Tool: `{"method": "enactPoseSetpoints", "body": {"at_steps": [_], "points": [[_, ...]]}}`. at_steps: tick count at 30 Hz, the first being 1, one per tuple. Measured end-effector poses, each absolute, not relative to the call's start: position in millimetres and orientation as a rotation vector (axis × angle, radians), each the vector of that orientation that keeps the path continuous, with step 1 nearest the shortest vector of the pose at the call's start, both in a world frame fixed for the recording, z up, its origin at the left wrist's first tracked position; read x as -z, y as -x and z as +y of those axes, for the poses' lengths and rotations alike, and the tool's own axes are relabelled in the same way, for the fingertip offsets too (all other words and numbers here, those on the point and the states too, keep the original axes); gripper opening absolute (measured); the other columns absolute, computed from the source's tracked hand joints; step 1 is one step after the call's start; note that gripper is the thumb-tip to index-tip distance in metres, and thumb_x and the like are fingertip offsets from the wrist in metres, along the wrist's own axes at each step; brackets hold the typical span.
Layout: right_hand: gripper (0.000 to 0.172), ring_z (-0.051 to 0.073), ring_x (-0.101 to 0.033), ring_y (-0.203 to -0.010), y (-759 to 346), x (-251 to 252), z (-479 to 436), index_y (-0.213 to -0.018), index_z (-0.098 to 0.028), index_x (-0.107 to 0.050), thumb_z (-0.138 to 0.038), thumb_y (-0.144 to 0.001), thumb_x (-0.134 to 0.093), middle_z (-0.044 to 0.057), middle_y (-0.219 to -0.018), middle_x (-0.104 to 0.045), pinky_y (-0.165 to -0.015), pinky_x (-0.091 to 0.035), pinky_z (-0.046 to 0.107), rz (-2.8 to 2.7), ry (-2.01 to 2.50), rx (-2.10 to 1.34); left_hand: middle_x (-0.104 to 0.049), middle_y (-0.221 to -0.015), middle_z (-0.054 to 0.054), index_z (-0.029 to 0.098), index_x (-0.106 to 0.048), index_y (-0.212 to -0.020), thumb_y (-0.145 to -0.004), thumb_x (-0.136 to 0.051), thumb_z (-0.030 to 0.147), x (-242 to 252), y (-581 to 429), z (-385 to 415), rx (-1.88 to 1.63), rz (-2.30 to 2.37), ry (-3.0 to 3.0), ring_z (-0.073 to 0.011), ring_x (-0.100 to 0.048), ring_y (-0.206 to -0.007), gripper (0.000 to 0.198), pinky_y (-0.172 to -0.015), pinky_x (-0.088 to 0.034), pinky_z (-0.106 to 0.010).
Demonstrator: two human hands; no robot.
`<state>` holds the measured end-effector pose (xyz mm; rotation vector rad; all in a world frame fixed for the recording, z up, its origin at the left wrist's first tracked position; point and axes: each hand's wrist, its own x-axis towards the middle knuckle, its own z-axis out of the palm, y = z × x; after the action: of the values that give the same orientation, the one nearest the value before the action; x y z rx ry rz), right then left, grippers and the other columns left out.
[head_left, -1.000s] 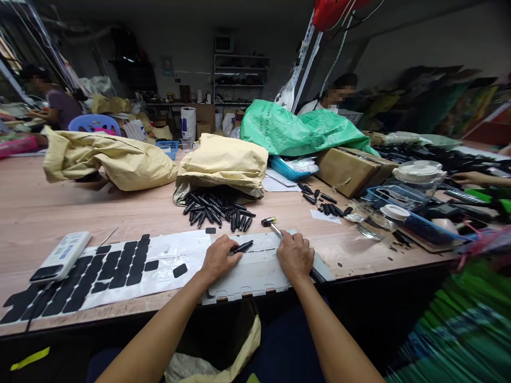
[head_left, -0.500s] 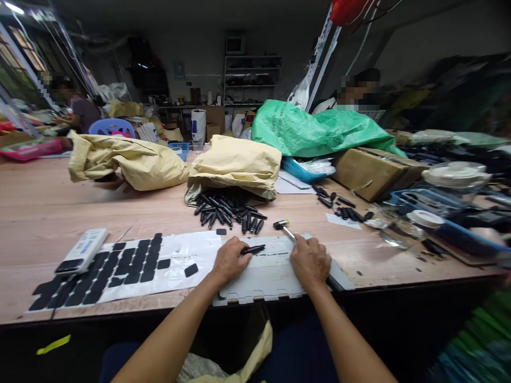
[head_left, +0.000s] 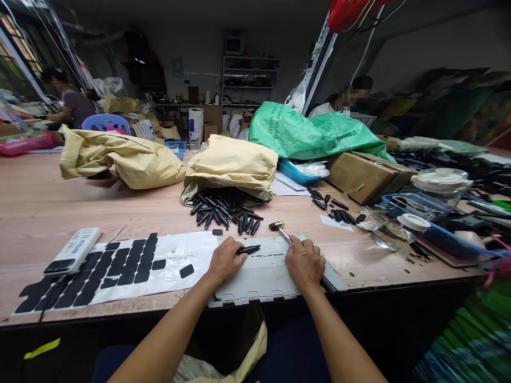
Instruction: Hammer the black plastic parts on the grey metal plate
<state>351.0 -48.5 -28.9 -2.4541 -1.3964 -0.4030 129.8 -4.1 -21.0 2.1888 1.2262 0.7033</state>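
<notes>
My left hand (head_left: 224, 260) is closed on a slim black pen-like part (head_left: 248, 249), holding it flat on a grey plastic board (head_left: 259, 276) at the table's near edge. My right hand (head_left: 305, 260) is wrapped round the handle of a small hammer (head_left: 278, 227), whose head lies on the table just beyond the board. A pile of similar black parts (head_left: 223, 211) spills from a tan paper sack (head_left: 231, 166) just behind the board.
A white sheet (head_left: 175, 260) carrying several black rubber pads (head_left: 115, 266) and a white remote (head_left: 73, 250) lies left. Another tan sack (head_left: 120, 157), a green bag (head_left: 315, 133), a cardboard box (head_left: 367, 170) and trays crowd the far side. Two people sit beyond.
Both hands hold the same things in the same places. Only the camera has swung slightly.
</notes>
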Motion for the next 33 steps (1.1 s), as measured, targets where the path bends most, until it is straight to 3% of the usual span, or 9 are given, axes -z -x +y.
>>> {"method": "enactPoseSetpoints", "body": {"at_steps": [7, 14, 24, 33], "points": [[0.041, 0.022, -0.05, -0.09, -347, 12, -55, -0.129, -0.023, -0.061, -0.017, -0.093, -0.043, 0.009, -0.096, -0.058, -0.071, -0.033, 0.032, -1.457, 2.384, 0.137, -0.06, -0.091, -0.001, 0.021, -0.067, -0.098, -0.083, -0.062, 0.028, 20, -131, 2, -0.702, 1.277, -2.084, -0.0166, -0.059, -0.081, 0.017, -0.073, -0.048, -0.028], [0.042, 0.02, -0.058, -0.095, -313, 16, -93, -0.129, -0.022, -0.059, -0.029, -0.094, -0.038, 0.007, -0.106, -0.062, -0.083, -0.045, 0.032, -1.454, 1.857, -0.26, -0.06, -0.091, -0.001, 0.021, -0.068, -0.097, -0.082, -0.064, 0.025, 22, -132, 4, -0.699, 1.294, -2.09, -0.0161, -0.058, -0.082, 0.016, -0.073, -0.045, -0.027], [0.043, 0.02, -0.059, -0.089, -291, 12, -106, -0.132, -0.024, -0.058, -0.028, -0.094, -0.037, 0.005, -0.096, -0.062, -0.083, -0.048, 0.034, -1.55, 1.772, -0.315, -0.058, -0.088, 0.001, 0.022, -0.069, -0.092, -0.08, -0.064, 0.024, 23, -133, 5, -0.696, 1.308, -2.086, -0.0151, -0.056, -0.079, 0.013, -0.071, -0.043, -0.026], [0.041, 0.018, -0.062, -0.091, -285, 16, -110, -0.129, -0.025, -0.06, -0.027, -0.094, -0.038, 0.006, -0.1, -0.065, -0.085, -0.049, 0.032, -1.596, 1.702, -0.366, -0.057, -0.086, 0.001, 0.023, -0.071, -0.093, -0.081, -0.063, 0.024, 25, -133, 5, -0.686, 1.297, -2.059, -0.0143, -0.056, -0.078, 0.015, -0.071, -0.043, -0.026]]}}
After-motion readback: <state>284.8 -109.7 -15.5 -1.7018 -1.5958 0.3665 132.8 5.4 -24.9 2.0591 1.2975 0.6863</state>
